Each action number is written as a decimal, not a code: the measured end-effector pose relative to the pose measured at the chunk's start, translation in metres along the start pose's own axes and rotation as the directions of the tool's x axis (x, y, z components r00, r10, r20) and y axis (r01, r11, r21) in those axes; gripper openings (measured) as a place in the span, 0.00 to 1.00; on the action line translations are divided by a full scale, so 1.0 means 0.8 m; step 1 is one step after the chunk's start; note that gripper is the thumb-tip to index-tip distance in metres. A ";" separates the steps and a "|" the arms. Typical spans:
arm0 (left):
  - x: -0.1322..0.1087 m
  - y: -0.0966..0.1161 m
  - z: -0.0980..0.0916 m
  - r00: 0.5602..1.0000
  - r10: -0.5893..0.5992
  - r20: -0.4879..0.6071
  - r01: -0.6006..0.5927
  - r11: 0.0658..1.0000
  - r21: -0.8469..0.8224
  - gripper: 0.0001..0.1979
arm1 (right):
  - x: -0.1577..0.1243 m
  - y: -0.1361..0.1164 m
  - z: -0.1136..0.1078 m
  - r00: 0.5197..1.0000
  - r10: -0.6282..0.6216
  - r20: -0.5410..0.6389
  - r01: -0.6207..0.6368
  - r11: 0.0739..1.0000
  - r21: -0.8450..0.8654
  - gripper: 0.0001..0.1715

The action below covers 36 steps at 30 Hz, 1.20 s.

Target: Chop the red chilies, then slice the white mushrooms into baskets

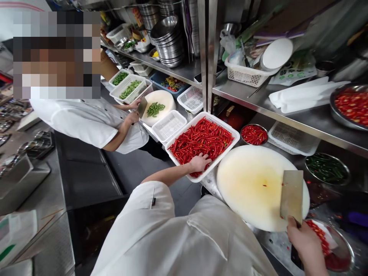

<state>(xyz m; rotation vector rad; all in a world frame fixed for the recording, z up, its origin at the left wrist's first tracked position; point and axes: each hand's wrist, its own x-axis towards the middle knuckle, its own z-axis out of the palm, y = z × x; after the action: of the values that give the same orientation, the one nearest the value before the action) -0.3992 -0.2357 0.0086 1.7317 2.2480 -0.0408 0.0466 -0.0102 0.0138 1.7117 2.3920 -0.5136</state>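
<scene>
My left hand (pixel 200 162) rests on whole red chilies (pixel 201 140) at the near edge of a white plastic basket (pixel 236 135). Its fingers are apart, and the fingertips touch the chilies. My right hand (pixel 306 237) grips the dark handle of a cleaver (pixel 291 195). The broad blade lies over the right side of a round white cutting board (pixel 250 184), where one small red bit sits near the middle. Below the cleaver, a metal bowl (pixel 348 245) holds chopped red chilies (pixel 318 234), partly hidden by my right hand.
On the left a co-worker in a white jacket (pixel 86 115) holds a cleaver (pixel 142 107) by green pieces (pixel 155 109) on another board. Bowls of red chilies (pixel 254 135) and green chilies (pixel 327 168) stand behind my board. A steel shelf (pixel 253 100) with an upright post (pixel 207 57) overhangs the counter.
</scene>
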 end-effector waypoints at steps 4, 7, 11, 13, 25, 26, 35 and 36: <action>-0.016 -0.007 0.008 0.997 0.073 -0.028 -0.073 0.997 -0.003 0.31 | -0.005 -0.009 -0.007 0.998 0.062 0.032 -0.063 0.997 0.051 0.38; -0.025 -0.012 0.018 0.989 0.144 -0.034 -0.144 0.989 0.021 0.35 | -0.005 -0.003 -0.005 0.998 0.045 0.049 -0.050 0.995 0.090 0.38; -0.036 -0.015 0.024 0.988 0.130 -0.083 -0.129 0.991 0.022 0.30 | 0.000 0.005 0.001 0.999 0.022 0.044 -0.027 0.993 0.114 0.37; -0.045 -0.014 0.021 0.989 0.118 -0.090 -0.117 0.993 0.018 0.28 | 0.000 0.006 0.004 0.999 -0.016 0.031 0.012 0.993 0.116 0.36; -0.079 -0.021 -0.015 0.997 0.008 0.072 -0.003 0.998 -0.068 0.37 | 0.006 0.018 0.004 0.996 -0.078 0.046 0.071 0.989 0.132 0.38; -0.073 -0.019 -0.014 0.997 -0.017 0.075 0.021 0.998 -0.056 0.38 | 0.010 0.020 0.004 0.996 -0.080 0.047 0.074 0.990 0.117 0.38; -0.054 -0.009 -0.008 0.990 -0.138 -0.010 0.138 0.990 -0.015 0.29 | 0.023 0.019 0.001 0.989 -0.139 0.053 0.138 0.990 0.029 0.39; -0.053 -0.012 -0.010 0.982 -0.178 -0.056 0.176 0.984 -0.037 0.27 | 0.021 0.017 0.000 0.990 -0.127 0.055 0.125 0.992 0.033 0.39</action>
<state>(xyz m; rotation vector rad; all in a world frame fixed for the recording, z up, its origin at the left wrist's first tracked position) -0.4000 -0.2768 0.0252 1.5310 2.4262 0.0082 0.0539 0.0088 0.0054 1.5423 2.4748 -0.6093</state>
